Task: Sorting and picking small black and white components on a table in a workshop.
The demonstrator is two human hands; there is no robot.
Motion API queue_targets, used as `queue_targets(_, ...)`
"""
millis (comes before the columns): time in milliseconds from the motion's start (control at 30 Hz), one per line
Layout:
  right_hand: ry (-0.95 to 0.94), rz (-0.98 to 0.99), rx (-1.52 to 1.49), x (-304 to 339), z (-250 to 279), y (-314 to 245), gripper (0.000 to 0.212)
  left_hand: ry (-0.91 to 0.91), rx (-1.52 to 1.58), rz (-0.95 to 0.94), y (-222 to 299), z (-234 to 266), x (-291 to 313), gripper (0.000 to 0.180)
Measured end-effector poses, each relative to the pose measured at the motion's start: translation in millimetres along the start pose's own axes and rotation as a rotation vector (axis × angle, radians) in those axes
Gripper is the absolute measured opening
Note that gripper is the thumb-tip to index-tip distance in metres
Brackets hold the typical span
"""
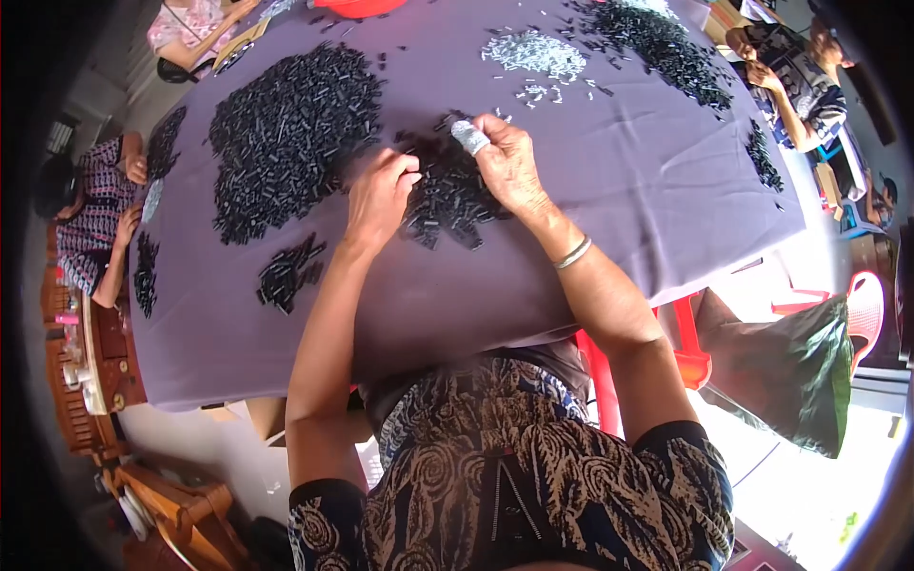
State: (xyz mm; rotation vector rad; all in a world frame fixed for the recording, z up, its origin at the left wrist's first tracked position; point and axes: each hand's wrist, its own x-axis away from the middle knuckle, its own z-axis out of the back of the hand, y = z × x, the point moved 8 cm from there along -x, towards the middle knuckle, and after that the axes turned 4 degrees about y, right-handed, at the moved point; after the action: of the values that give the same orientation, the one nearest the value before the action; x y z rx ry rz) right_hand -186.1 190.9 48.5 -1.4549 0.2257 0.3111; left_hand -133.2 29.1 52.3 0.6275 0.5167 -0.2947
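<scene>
Both of my hands are over a purple-grey tablecloth [666, 181], on either side of a pile of small black tube-like pieces [443, 190]. My left hand [383, 195] has its fingers curled together at the pile's left side; whatever they pinch is too small to make out. At the pile's upper right, my right hand [506, 160] is closed, with white wrapping [469, 136] around a thumb or finger. What it grips, if anything, is hidden. Left of my hands spreads a larger heap of black pieces [290, 133]. A smaller black cluster [288, 274] lies nearer me.
Small whitish pieces [538, 55] lie scattered beyond my right hand, with another black heap [666, 52] farther right. A red basin [362, 8] stands at the far edge. Other people sit around the table, left, far left and right. A red chair [685, 343] is below the near right edge.
</scene>
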Motion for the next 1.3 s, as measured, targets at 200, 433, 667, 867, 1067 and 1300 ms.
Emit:
queue_targets(200,0.229,-0.140,-0.221,-17.6,36.2,5.7,0.009,0.153,0.463,0.233,-8.2,19.1,19.4,0.016)
queue_targets(433,0.274,-0.141,0.235,-71.1,109.2,41.4,0.021,0.194,0.814,0.533,-19.6,13.1,49.8,0.013)
queue_targets(667,-0.069,0.040,0.726,-80.9,87.4,59.1,0.020,0.247,0.457,0.191,14.4,32.4,43.9,0.014)
queue_targets(867,-0.141,0.035,0.835,-79.6,81.2,66.0,0.022,-0.119,0.283,-0.051,46.7,14.6,49.0,0.016)
queue_targets(1067,-0.303,-0.038,0.392,-44.7,85.2,41.6,0.019,-0.088,0.309,0.006,54.3,20.0,40.1,0.027)
queue_targets(1300,-0.505,-0.457,-0.559,-5.0,63.4,45.0,0.026,0.036,0.484,0.055,79.2,-28.2,-40.3,0.034)
